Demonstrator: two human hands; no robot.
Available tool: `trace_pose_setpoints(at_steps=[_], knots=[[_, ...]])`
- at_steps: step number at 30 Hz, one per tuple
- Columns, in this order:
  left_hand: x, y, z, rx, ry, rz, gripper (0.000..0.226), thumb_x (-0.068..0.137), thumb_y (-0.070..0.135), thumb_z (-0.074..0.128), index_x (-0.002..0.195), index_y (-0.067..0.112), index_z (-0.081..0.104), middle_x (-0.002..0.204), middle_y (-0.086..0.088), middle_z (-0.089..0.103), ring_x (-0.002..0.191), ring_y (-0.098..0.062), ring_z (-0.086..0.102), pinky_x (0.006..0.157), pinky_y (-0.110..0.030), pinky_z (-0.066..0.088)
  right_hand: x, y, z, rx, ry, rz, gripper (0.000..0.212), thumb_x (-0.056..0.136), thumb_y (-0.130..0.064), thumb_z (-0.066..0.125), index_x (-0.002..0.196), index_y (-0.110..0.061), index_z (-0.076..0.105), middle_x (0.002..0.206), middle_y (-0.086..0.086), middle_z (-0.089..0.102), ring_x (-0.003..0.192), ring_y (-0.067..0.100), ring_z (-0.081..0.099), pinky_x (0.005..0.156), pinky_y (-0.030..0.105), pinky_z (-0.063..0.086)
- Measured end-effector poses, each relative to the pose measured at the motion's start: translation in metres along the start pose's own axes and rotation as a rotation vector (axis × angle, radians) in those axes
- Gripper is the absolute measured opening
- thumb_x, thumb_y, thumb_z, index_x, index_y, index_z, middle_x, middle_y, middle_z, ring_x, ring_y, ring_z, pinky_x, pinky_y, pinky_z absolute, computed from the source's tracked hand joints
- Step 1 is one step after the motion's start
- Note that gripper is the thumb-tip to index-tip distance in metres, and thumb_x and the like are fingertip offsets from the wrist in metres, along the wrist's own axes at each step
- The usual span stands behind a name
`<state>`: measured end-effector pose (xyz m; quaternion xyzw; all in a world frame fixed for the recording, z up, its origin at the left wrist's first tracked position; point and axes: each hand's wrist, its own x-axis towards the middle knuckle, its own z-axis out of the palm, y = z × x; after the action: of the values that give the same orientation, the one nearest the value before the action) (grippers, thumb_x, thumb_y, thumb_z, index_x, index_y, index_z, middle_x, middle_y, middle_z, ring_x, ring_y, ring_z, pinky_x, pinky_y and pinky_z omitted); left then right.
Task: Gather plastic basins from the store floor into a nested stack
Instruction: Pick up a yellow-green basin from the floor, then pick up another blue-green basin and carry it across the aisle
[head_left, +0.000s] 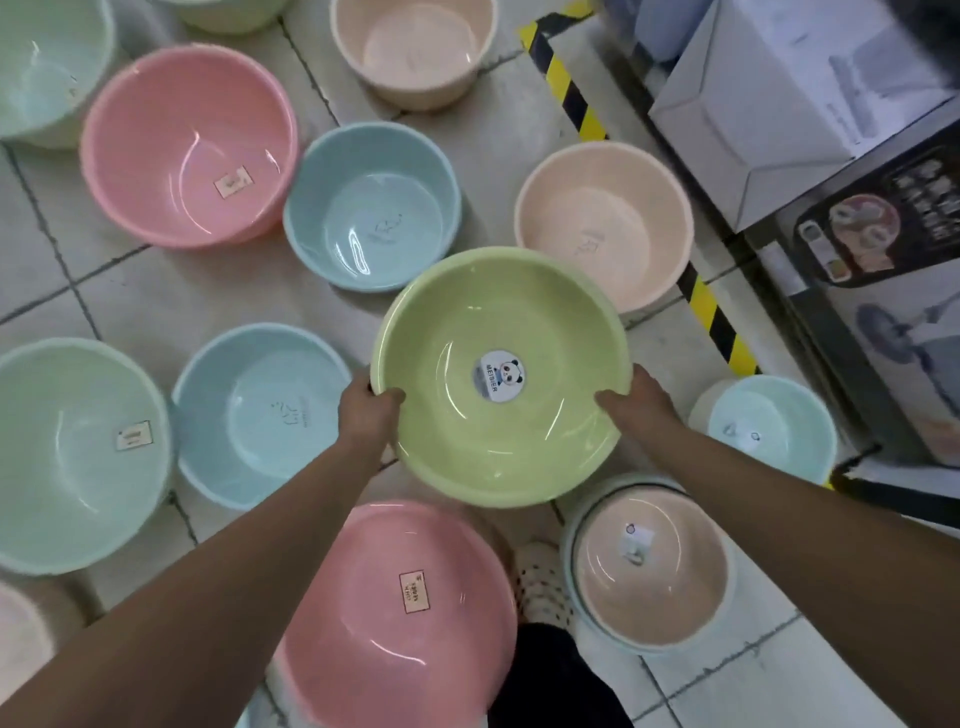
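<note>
I hold a light green basin (467, 415) with a panda sticker in both hands, raised above the floor at the middle of the view. My left hand (366, 410) grips its left rim, thumb inside. My right hand (641, 402) grips its right rim the same way. Around it on the tiled floor stand several basins: a pink one (171, 135), two blue ones (374, 208) (260, 415), a peach one (602, 223), a mint one (67, 452) and a pink one (395, 613) by my feet. A peach basin nested in pale blue ones (649, 566) stands at the lower right.
A yellow-and-black hazard stripe (711, 322) runs along the floor on the right, beside boxed goods (769, 104) on a low shelf. More basins stand at the top edge (415, 47) and far right (769, 426). My socked foot (543, 582) is between the near pink basin and the stack.
</note>
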<state>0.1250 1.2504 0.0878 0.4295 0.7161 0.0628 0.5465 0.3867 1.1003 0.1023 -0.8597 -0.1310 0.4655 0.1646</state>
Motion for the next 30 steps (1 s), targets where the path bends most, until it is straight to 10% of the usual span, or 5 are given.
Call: trace_pose_setpoints(at_steps=[11, 17, 25, 30], knots=[[0.093, -0.070, 0.056, 0.022, 0.140, 0.087, 0.045, 0.084, -0.003, 0.053, 0.124, 0.015, 0.062, 0.085, 0.005, 0.061, 0.080, -0.019, 0.058, 0.056, -0.017, 0.041, 0.106, 0.045, 0.071, -0.105, 0.012, -0.037, 0.045, 0.092, -0.022, 0.059, 0.134, -0.009, 0.050, 0.126, 0.013, 0.061, 0.094, 0.022, 0.050, 0.078, 0.027, 0.039], [0.110, -0.087, 0.060, 0.055, 0.085, 0.135, 0.050, 0.086, -0.004, 0.051, 0.133, 0.014, 0.054, 0.101, 0.000, 0.063, 0.092, -0.021, 0.061, 0.077, -0.027, 0.047, 0.121, 0.054, 0.093, -0.120, 0.056, -0.016, 0.047, 0.093, -0.023, 0.061, 0.135, -0.006, 0.047, 0.129, 0.015, 0.059, 0.114, 0.033, 0.058, 0.082, 0.029, 0.042], [0.080, -0.093, 0.011, 0.070, -0.207, -0.006, 0.035, 0.095, 0.019, 0.061, 0.128, 0.007, 0.059, 0.115, -0.014, 0.069, 0.102, -0.029, 0.067, 0.091, -0.042, 0.056, 0.076, 0.051, 0.099, -0.162, 0.087, 0.097, 0.044, 0.087, -0.024, 0.061, 0.124, -0.003, 0.054, 0.111, 0.014, 0.063, 0.087, 0.035, 0.067, 0.081, 0.049, 0.060], [0.039, -0.111, -0.047, -0.008, -0.193, -0.001, 0.030, 0.096, 0.015, 0.056, 0.124, 0.008, 0.060, 0.106, -0.008, 0.066, 0.086, -0.020, 0.068, 0.085, -0.035, 0.057, 0.016, 0.034, 0.116, -0.307, 0.163, -0.007, 0.056, 0.089, -0.022, 0.059, 0.139, -0.003, 0.043, 0.133, 0.021, 0.056, 0.123, 0.039, 0.053, 0.093, 0.038, 0.043]])
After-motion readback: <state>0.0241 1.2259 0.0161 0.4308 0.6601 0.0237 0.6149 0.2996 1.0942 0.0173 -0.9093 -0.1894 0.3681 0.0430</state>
